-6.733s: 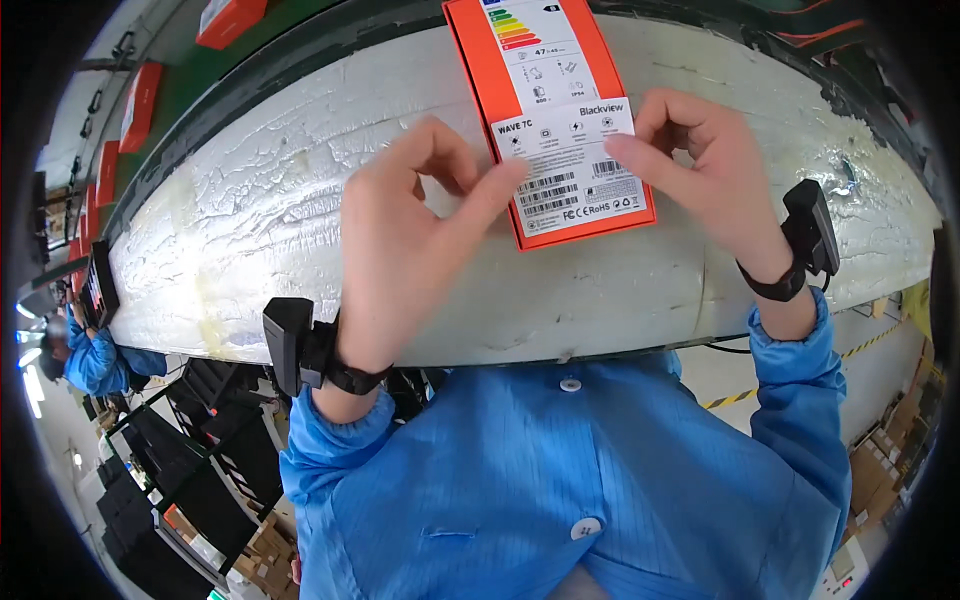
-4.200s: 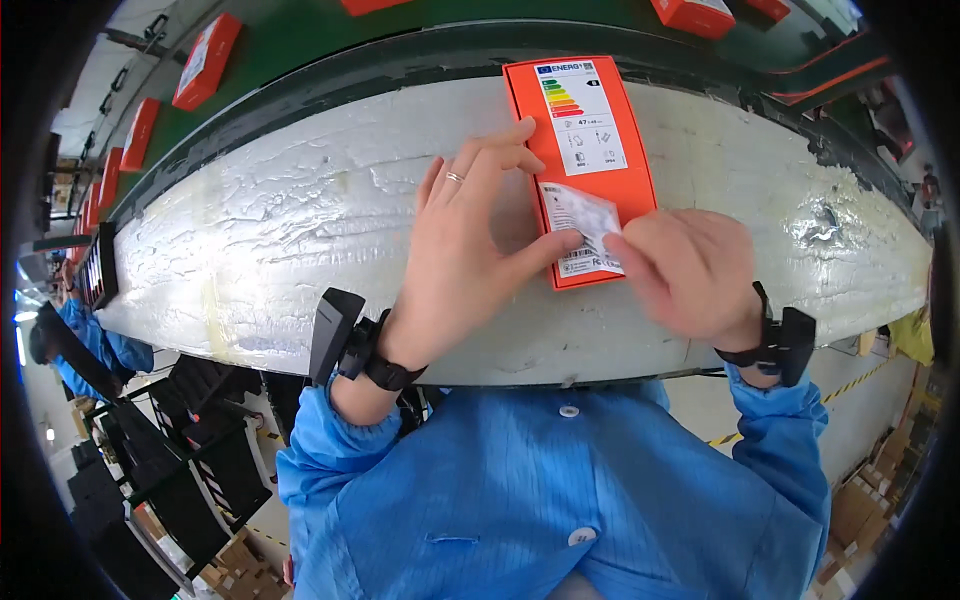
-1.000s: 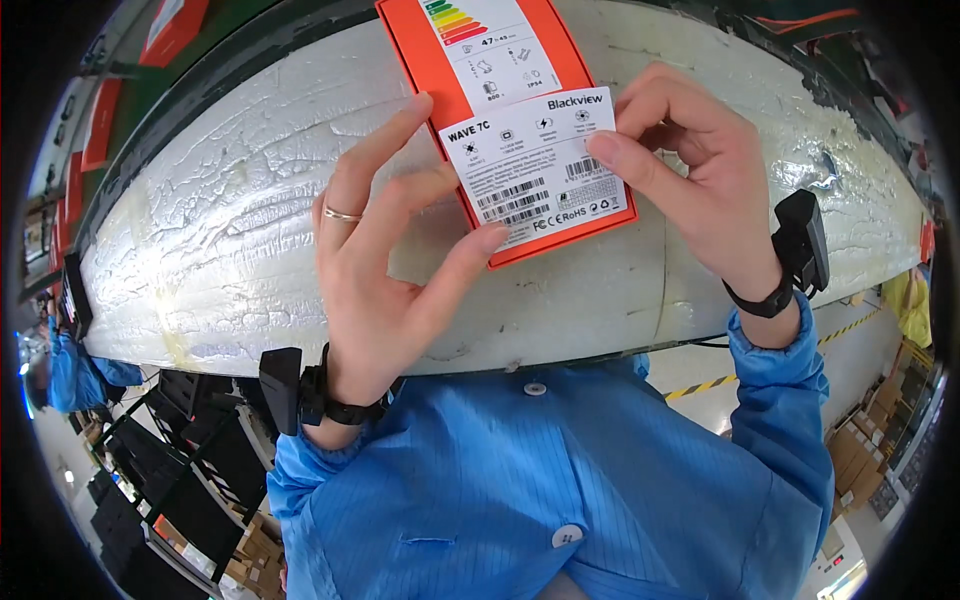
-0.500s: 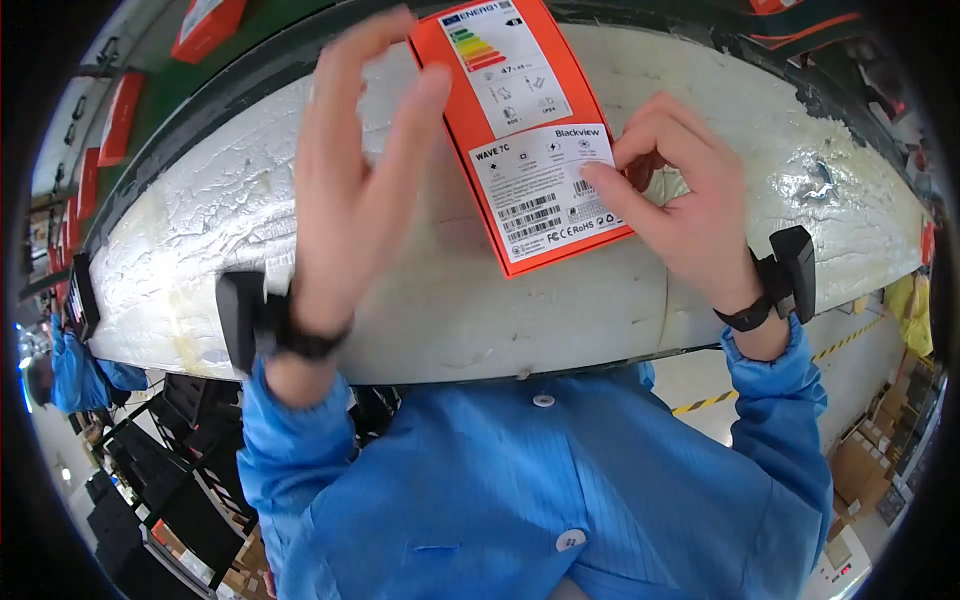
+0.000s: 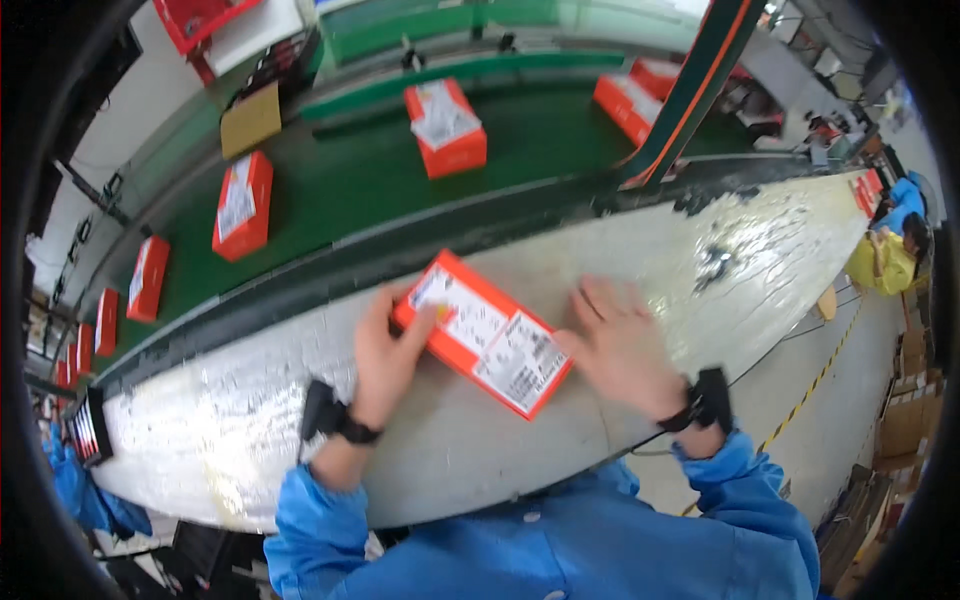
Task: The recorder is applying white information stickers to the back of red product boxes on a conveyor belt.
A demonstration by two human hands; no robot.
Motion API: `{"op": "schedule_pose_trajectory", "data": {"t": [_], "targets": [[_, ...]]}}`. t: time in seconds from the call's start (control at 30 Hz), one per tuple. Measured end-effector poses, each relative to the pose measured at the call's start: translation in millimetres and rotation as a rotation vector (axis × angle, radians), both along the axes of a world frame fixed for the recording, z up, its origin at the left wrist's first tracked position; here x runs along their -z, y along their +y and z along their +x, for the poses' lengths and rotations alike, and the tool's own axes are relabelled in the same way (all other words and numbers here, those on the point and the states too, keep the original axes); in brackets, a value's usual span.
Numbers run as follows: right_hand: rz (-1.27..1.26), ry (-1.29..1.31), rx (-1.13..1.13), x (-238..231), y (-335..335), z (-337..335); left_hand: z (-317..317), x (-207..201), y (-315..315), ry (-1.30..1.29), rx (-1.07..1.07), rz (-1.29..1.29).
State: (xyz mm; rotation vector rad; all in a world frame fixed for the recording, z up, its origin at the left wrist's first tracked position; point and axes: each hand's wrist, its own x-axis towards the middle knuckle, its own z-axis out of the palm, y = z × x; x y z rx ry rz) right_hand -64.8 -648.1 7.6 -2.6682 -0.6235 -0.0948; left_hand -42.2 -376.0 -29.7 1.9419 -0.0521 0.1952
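Note:
An orange-red cardboard box [image 5: 492, 338] with white printed labels lies at a slant on the pale, film-covered bench [image 5: 280, 400]. At its left end is my left hand [image 5: 385, 352], with the thumb over the label and the fingers along the edge, gripping that end. My right hand [image 5: 625, 355], somewhat blurred, is beside the box's right end, fingers spread and stretched out. Its thumb is close to the label corner; whether it touches cannot be made out. Both wrists carry black strapped devices.
Beyond the bench runs a green conveyor belt [image 5: 340, 190] bearing several similar orange boxes [image 5: 447, 128]. A dark green post [image 5: 700, 85] with an orange stripe rises at the bench's far edge. People [image 5: 890, 250] are at far right; cartons [image 5: 910, 400] stand on the floor.
My view has swung up, bringing the conveyor into sight. The left hand has come down from above onto the box's end. My right hand has loosened from its bent-finger hold and spread out.

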Motion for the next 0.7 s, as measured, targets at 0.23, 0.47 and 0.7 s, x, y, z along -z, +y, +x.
{"op": "schedule_pose_trajectory", "data": {"t": [0.23, 0.47, 0.7], "targets": [[-0.020, 0.126, -0.271, -34.2, 11.7, -20.2, -24.2, 6.2, -23.6, -0.088, 0.106, -0.083], [0.325, -0.257, -0.008, -42.8, -39.3, 100.3, -15.3, 6.5, -15.4, -0.085, 0.040, -0.152], [0.142, -0.804, 0.112, -90.0, -14.7, 190.2, -9.8, 15.1, -3.2, -0.133, 0.107, -0.082]]}}
